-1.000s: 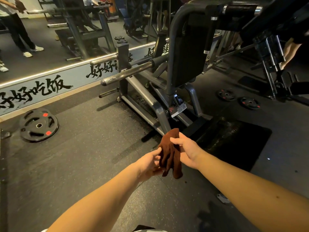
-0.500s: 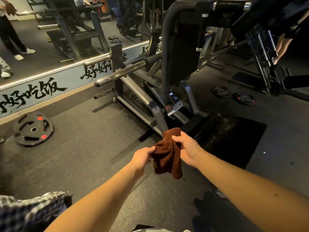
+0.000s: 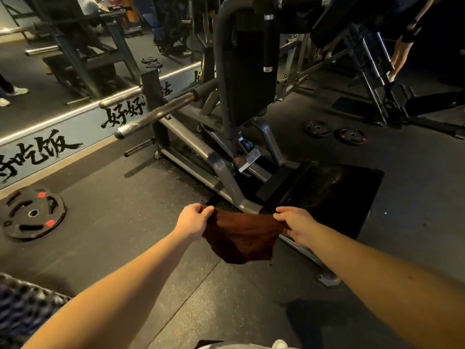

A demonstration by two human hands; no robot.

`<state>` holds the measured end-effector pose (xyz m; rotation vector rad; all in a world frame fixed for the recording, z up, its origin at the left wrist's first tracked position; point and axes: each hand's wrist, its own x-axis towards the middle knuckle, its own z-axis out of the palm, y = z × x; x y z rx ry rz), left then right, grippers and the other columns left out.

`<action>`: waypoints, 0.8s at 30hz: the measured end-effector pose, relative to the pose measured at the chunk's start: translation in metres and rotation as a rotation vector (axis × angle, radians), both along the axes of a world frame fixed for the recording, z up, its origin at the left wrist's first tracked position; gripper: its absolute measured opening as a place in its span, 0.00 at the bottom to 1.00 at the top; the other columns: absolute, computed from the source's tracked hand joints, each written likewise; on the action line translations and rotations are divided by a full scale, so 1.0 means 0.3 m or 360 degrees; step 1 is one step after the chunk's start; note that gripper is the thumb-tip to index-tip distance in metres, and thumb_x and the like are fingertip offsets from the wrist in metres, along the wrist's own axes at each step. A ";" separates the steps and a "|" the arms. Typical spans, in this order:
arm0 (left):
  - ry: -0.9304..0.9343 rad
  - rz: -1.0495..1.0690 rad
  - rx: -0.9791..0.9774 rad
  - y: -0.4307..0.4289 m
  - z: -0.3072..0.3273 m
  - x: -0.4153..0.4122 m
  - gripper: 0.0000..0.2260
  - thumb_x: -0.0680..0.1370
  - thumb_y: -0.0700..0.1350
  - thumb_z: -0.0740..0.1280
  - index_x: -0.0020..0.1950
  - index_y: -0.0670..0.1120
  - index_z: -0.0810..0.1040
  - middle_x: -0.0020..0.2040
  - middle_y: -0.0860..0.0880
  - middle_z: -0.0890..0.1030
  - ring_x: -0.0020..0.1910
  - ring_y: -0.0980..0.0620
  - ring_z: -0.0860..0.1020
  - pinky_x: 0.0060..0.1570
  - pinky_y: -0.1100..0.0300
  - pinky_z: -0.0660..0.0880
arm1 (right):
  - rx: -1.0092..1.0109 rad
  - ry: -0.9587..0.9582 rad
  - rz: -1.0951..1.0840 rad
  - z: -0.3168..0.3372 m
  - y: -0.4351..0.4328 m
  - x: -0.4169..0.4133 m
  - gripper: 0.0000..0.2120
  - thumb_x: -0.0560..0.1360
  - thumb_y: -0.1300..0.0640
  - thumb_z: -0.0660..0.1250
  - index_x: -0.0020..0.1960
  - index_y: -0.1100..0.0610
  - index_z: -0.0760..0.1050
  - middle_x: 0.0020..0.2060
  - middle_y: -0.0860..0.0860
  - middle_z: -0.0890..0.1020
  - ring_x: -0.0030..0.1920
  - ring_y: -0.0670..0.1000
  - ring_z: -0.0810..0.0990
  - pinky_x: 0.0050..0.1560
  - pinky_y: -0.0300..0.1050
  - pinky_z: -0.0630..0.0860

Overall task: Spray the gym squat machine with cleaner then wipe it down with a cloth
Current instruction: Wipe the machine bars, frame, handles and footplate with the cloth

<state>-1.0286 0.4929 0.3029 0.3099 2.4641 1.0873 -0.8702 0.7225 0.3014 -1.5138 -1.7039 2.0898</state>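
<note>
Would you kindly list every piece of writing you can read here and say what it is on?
"吃饭": black brush characters on the pale wall band under the mirror, left; the character before is cut off.
"好好": same band, beside the squat machine.
Characters behind its post: partly hidden, unreadable.
Label plate on the machine's frame: red mark, too small to read.

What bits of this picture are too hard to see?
Head view:
- Squat machine: top cut off by the upper edge.
- Wall writing: partly behind the machine, cut by left edge.
- Left hand and right hand: some fingers behind the cloth.
- Any spray on the machine: too dark to tell.
</note>
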 end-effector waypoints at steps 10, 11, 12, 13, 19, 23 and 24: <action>-0.0063 -0.0018 0.0139 -0.003 0.078 -0.038 0.22 0.77 0.46 0.76 0.69 0.40 0.77 0.60 0.46 0.80 0.60 0.48 0.78 0.59 0.59 0.73 | 0.0684 -0.0101 0.0801 0.078 0.041 0.012 0.25 0.70 0.66 0.79 0.64 0.51 0.80 0.57 0.51 0.79 0.59 0.51 0.77 0.62 0.44 0.74; -0.0082 -0.0076 0.0161 -0.008 0.087 -0.040 0.22 0.77 0.44 0.76 0.69 0.41 0.78 0.60 0.47 0.80 0.60 0.49 0.78 0.59 0.61 0.73 | 0.0770 -0.0129 0.0862 0.085 0.043 0.009 0.26 0.70 0.67 0.79 0.65 0.51 0.80 0.57 0.51 0.79 0.59 0.51 0.78 0.62 0.44 0.75; -0.0078 -0.0141 0.0165 -0.012 0.094 -0.044 0.21 0.77 0.42 0.76 0.69 0.43 0.78 0.60 0.47 0.81 0.59 0.50 0.79 0.57 0.63 0.74 | 0.0845 -0.0154 0.0905 0.091 0.045 0.006 0.26 0.70 0.67 0.78 0.65 0.50 0.80 0.56 0.50 0.79 0.59 0.51 0.78 0.63 0.45 0.75; -0.0075 -0.0201 0.0144 -0.017 0.098 -0.049 0.20 0.77 0.41 0.76 0.68 0.44 0.79 0.58 0.47 0.82 0.57 0.50 0.80 0.53 0.67 0.74 | 0.0913 -0.0173 0.0943 0.097 0.046 0.005 0.24 0.71 0.66 0.78 0.64 0.50 0.80 0.56 0.49 0.79 0.58 0.51 0.78 0.61 0.45 0.76; 0.0366 -0.0255 -0.0126 -0.031 0.106 -0.060 0.02 0.79 0.46 0.73 0.48 0.51 0.81 0.47 0.47 0.79 0.54 0.47 0.76 0.49 0.59 0.70 | 0.1286 -0.0211 0.1031 0.123 0.035 -0.009 0.02 0.79 0.53 0.72 0.52 0.50 0.83 0.46 0.45 0.79 0.51 0.47 0.80 0.50 0.41 0.74; 0.0390 -0.0241 -0.0238 -0.027 0.116 -0.041 0.09 0.82 0.52 0.67 0.48 0.47 0.79 0.50 0.46 0.77 0.56 0.45 0.71 0.58 0.50 0.70 | 0.1160 -0.0103 0.1041 0.116 0.040 -0.004 0.04 0.80 0.52 0.71 0.51 0.52 0.82 0.49 0.44 0.78 0.52 0.47 0.78 0.55 0.44 0.74; 0.0324 -0.0203 -0.0173 -0.021 0.121 -0.029 0.10 0.82 0.52 0.66 0.46 0.47 0.76 0.47 0.46 0.79 0.53 0.44 0.74 0.53 0.50 0.71 | 0.1054 -0.0040 0.1038 0.112 0.038 -0.002 0.05 0.81 0.52 0.70 0.51 0.53 0.82 0.48 0.47 0.81 0.52 0.49 0.81 0.54 0.44 0.75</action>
